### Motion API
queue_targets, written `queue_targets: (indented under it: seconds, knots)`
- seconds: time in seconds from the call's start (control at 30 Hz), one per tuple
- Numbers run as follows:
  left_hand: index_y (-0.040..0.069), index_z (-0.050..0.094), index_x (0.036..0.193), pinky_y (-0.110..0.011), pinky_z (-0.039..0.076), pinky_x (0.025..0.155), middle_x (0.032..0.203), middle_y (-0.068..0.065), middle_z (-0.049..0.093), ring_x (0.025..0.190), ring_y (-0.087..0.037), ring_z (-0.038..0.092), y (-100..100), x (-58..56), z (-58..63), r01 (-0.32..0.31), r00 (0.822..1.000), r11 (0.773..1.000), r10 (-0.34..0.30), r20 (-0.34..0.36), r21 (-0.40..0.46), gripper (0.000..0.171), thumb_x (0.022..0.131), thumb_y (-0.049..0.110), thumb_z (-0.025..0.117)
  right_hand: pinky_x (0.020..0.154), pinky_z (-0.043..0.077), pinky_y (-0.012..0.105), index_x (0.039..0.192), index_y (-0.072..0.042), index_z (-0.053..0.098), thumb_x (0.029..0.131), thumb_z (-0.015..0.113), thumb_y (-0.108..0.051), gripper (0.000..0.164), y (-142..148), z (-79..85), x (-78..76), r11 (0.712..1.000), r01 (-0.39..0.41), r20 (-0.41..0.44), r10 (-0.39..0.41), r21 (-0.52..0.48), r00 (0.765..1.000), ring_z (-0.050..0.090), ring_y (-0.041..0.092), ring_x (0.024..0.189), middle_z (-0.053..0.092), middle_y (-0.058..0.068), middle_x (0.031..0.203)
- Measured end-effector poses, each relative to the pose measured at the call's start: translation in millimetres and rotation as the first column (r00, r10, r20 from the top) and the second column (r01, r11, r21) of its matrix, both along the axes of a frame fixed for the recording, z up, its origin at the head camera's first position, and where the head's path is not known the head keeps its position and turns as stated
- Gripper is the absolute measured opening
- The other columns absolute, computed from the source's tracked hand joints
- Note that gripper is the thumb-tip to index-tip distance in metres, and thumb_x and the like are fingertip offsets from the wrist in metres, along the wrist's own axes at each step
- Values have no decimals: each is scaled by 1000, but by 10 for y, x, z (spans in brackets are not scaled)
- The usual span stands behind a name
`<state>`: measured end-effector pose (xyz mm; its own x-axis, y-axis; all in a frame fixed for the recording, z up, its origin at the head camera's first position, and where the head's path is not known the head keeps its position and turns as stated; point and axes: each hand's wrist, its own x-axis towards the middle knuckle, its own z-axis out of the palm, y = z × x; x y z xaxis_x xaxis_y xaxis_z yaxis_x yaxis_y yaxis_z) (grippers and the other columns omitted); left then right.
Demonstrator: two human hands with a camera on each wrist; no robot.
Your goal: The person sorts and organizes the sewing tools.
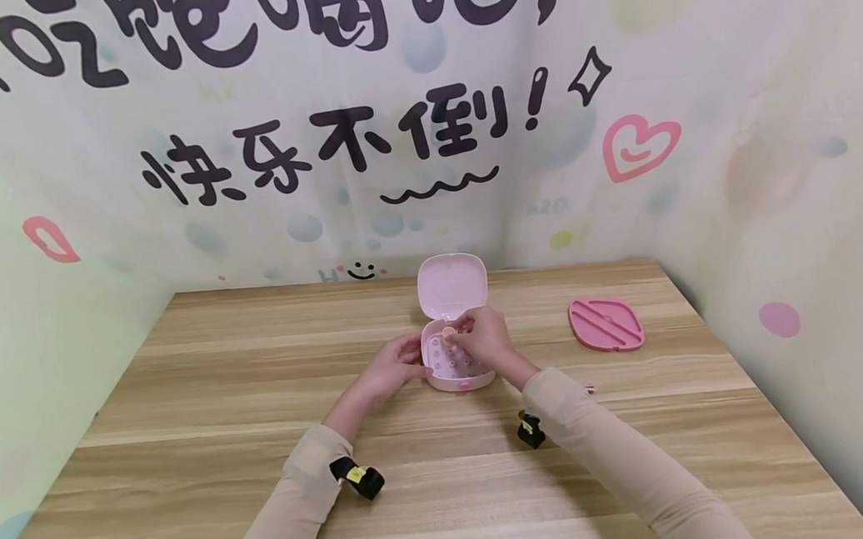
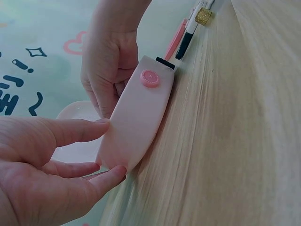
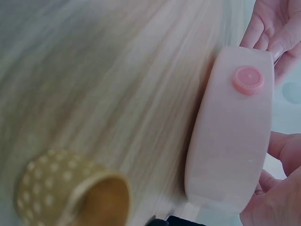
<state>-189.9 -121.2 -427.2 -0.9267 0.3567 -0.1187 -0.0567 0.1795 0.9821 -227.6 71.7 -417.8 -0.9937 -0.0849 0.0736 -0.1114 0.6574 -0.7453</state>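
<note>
"Box first: where is it on the worktop?"

"About midway between the side edges, with its lid standing open at its 12 o'clock. From the head view, the lid's top crosses the line of the far edge. A pink button marks the front wall at 6 o'clock."

"And the hands?"

"The left hand is at the box's 9 o'clock, gripping that side between thumb and fingers. The right hand comes over the rim from 2 o'clock and pinches a small peach piece above the rows of pegs."

"Does the piece touch a peg?"

"I cannot tell from this angle."

"How much room round the box?"

"Toward 9 o'clock, a broad stretch of wood runs from the left hand to the side edge. Toward 6, more wood lies between the forearms. Just short of 3, the pink tray lies flat, well apart from the box and nearer the right edge."

"What else is on that side?"

"Between 3 and 4, something small peeps from behind the right sleeve. The wrist views show a gold thimble and, near it, a slim black-tipped thing."
</note>
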Motion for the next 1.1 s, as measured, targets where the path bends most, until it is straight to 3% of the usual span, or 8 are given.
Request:
queue_targets:
  seconds: [0.27, 0.57, 1.1]
  knots:
    - [-18, 34, 154, -53, 43, 122, 157, -39, 41, 148, -50, 42, -10, 4, 10, -5, 1000, 1000, 5, -2, 4, 72, 89, -15, 65, 53, 49, 18, 105, 2, 79, 90, 85, -13, 22, 38, 90, 86, 999, -7, 20, 8, -40, 1000, 60, 14, 69, 75, 14, 89]
    - [-18, 35, 153, -51, 45, 120, 156, -39, 42, 147, -50, 43, -8, -1, 6, -12, 1000, 1000, 12, 5, 4, 72, 89, -16, 66, 52, 48, 17, 107, 4, 78, 89, 84, -8, 23, 166, 212, 190, 998, -8, 12, 8, -62, 1000, 59, 12, 66, 71, 10, 78]
    - [-17, 36, 154, -50, 46, 119, 156, -38, 42, 147, -49, 44, -1, -1, 0, -10, 1000, 1000, 10, 4, -10, 72, 89, -16, 67, 51, 50, 17, 107, 6, 77, 91, 81, -6, 20, 446, 210, 311, 994, -27, -12, 26, -109, 1000, 62, 11, 63, 73, 12, 79]
